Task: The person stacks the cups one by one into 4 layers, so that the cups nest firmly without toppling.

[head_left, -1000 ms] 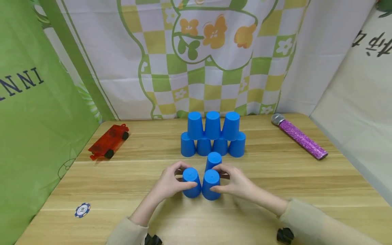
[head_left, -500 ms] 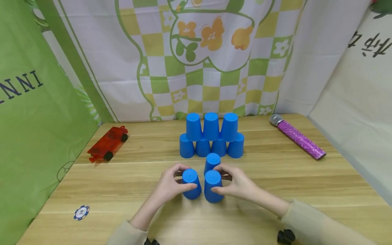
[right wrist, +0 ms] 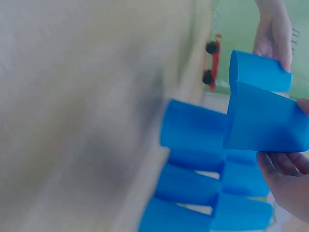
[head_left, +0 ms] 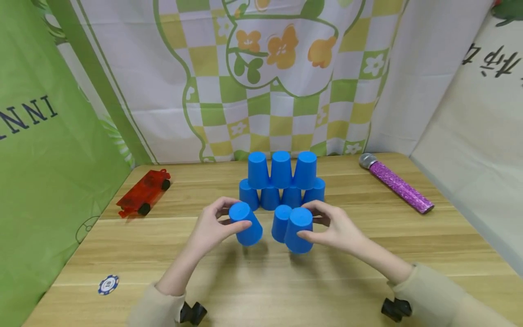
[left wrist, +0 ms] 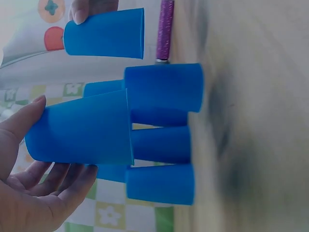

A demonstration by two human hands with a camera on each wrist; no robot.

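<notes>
My left hand (head_left: 213, 228) grips an upside-down blue cup (head_left: 247, 225), tilted and held above the table. My right hand (head_left: 336, 227) pinches another upside-down blue cup (head_left: 300, 231) by its side, also off the surface. Between and behind these stands a single blue cup (head_left: 280, 222) on the tabletop, partly covered by the right-hand cup. Farther back is a two-level stack of upside-down blue cups: several in the bottom row (head_left: 270, 198) and three on top (head_left: 281, 169). In the left wrist view, thumb and fingers lie on opposite sides of the left-hand cup (left wrist: 82, 130).
A red toy car (head_left: 145, 193) lies at the back left of the wooden table (head_left: 261, 290). A blue and white poker chip (head_left: 108, 284) rests near the front left. At the right lies a microphone with a glittery purple handle (head_left: 398, 184). Printed cloth hangs behind.
Both hands have lifted their cups off the table and moved them apart, the left one leftward, the right one rightward. The lone cup and the stack stay put.
</notes>
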